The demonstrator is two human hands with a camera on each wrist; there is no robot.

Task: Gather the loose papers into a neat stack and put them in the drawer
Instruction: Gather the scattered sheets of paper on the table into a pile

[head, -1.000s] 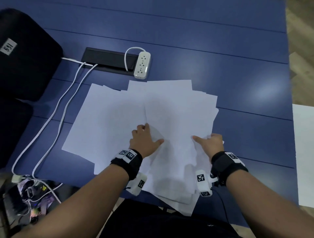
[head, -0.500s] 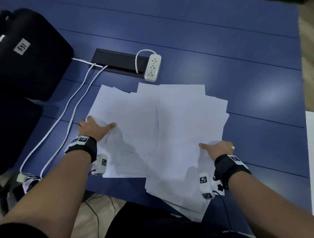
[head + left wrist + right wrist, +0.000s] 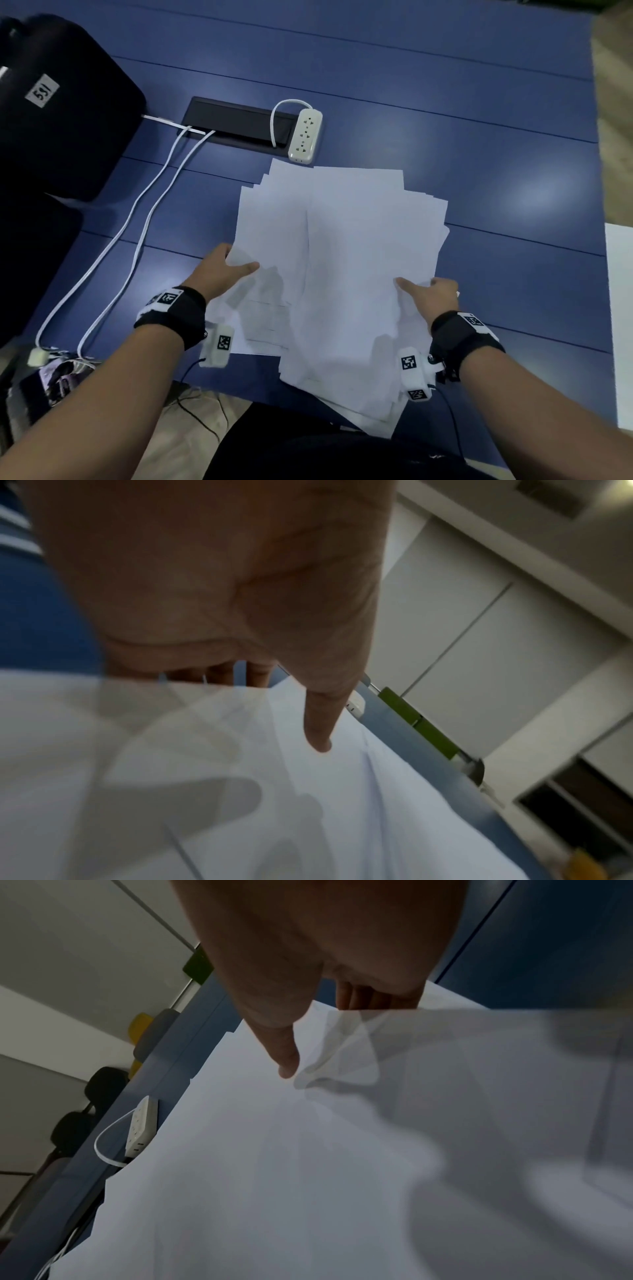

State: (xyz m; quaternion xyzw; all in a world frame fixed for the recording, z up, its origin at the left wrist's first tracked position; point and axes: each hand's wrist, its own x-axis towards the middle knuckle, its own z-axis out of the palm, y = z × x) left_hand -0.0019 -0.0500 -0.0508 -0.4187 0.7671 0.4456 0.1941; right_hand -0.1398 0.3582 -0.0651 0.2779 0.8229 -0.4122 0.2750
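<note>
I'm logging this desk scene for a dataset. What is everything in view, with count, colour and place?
papers: many, exact count unclear, white, fanned pile at table centre, overhanging the near edge
table: one, blue
power strip: one, white, just beyond the papers
cable tray: one, black, recessed, left of the strip
cables: two, white, from tray to near-left edge
bag: one, black, far left
left hand: grips the pile's left edge, thumb on top
right hand: grips the pile's right edge, thumb on top
</note>
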